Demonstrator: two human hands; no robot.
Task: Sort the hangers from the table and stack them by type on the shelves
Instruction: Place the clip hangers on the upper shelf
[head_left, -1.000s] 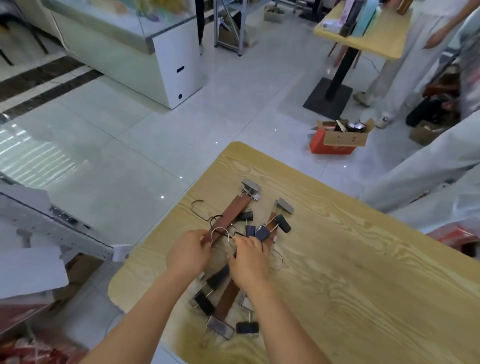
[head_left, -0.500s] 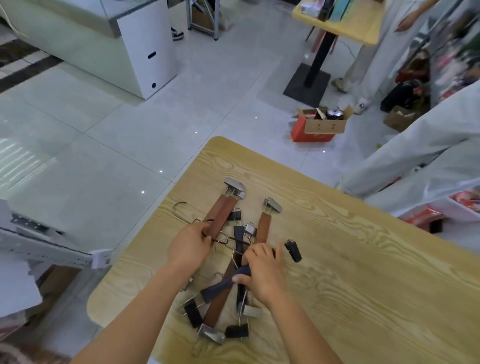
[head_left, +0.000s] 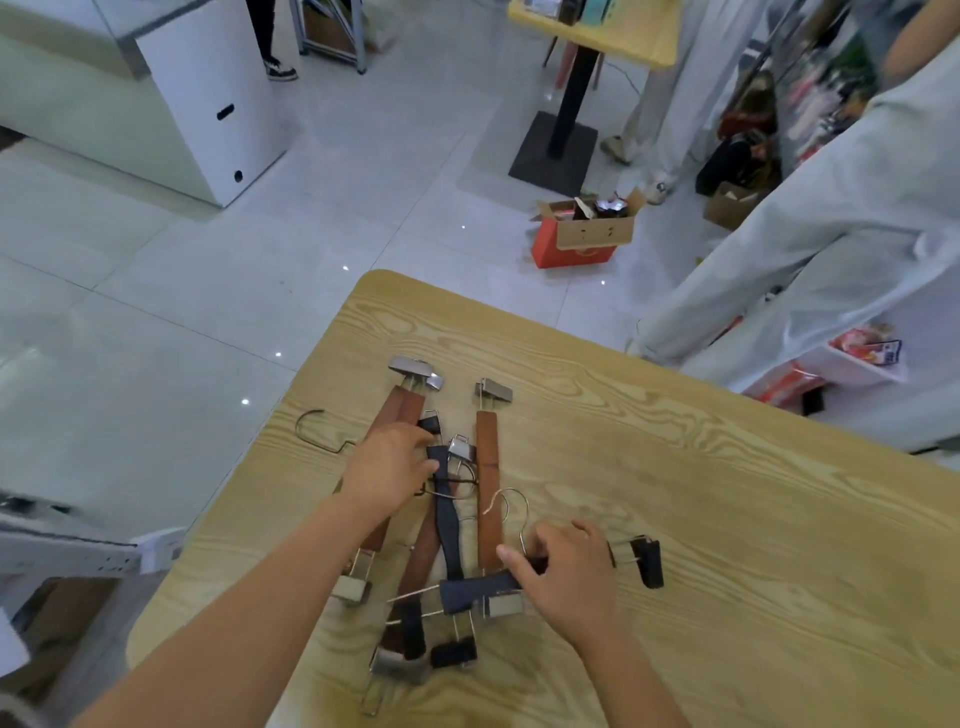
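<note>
Moved: right hand (head_left: 569, 579) has gone toward the lower right with a dark hanger (head_left: 478, 587), which now lies crosswise over the near end of the pile. Its black clip (head_left: 650, 564) sticks out to the right of the hand.
Hands: well apart. The right one is curled round the dark hanger's bar. The left hand (head_left: 389, 470) lies on the pile, fingers stretched across the brown hangers (head_left: 488, 467).
Hangers: all on the desk (head_left: 727, 519), left of frame centre, most lying lengthwise with metal clips at their ends.
Edges: the pile sits near the desk's left edge, and a wire hook (head_left: 311, 431) reaches close to it. The desk's rounded corner is above the pile.
Open room: bare wood fills the desk to the right of the pile.
Writing: marks on the cardboard box (head_left: 597, 234) on the floor, upper middle, are too small to read.
</note>
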